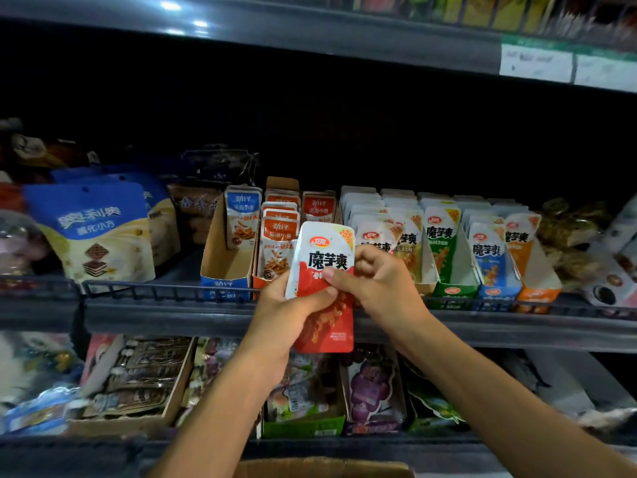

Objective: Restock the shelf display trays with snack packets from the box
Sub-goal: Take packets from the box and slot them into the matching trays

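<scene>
You hold a red and white snack packet upright in front of the middle shelf, both hands on it. Your left hand grips its left edge, fingers curled behind and thumb across the front. Your right hand pinches its right edge near the middle. Just behind it stand the display trays, the right ones full of similar packets. The cardboard box sits at the near bottom edge.

Open dark gap above the trays beyond the hands; wire rail and packed packets blocking lower down.
</scene>
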Tool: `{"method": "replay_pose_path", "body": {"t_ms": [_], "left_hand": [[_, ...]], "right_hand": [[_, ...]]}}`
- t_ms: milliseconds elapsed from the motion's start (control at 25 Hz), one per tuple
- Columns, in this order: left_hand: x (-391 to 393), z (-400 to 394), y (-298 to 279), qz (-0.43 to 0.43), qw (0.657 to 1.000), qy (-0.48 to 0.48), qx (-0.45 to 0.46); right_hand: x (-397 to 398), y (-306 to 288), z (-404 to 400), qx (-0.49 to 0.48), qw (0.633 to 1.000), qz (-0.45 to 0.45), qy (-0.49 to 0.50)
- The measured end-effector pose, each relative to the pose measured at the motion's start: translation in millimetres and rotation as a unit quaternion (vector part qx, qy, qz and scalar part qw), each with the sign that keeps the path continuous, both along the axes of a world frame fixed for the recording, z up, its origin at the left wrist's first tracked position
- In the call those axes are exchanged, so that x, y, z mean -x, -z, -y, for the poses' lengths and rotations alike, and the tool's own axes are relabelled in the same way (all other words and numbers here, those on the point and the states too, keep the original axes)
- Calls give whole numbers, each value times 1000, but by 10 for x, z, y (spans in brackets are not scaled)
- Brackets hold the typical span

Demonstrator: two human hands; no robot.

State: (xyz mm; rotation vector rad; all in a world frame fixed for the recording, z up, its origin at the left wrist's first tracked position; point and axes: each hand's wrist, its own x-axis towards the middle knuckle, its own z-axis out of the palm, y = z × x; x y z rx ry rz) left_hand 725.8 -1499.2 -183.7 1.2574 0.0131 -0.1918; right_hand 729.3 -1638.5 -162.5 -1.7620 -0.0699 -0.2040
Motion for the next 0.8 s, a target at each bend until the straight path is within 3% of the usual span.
{"method": "replay_pose_path", "body": {"t_ms": [160, 280, 400, 480, 560, 640, 800], "left_hand": [[1, -25, -1, -8, 1000, 3, 23], [-42, -94, 9, -2, 1000, -14, 11], [-58, -169, 27, 69, 987, 16, -147], [-35, -131, 66, 152, 942, 82, -288], [-9, -52, 130, 193, 901, 129, -367], [-16, -2, 164, 202, 887, 135, -393], [-45, 10, 166, 185, 902, 98, -377]], "right_hand": [[4, -111, 64, -20, 999, -28, 5], [-66, -237, 357, -66, 992, 30, 105], [-164, -247, 688, -66, 984, 101, 128], [-204, -143, 778, -3, 989, 111, 100], [-220, -58, 800, 36, 992, 97, 78], [-202, -48, 793, 68, 991, 87, 81], [-189, -101, 846, 116, 988, 85, 62]]}}
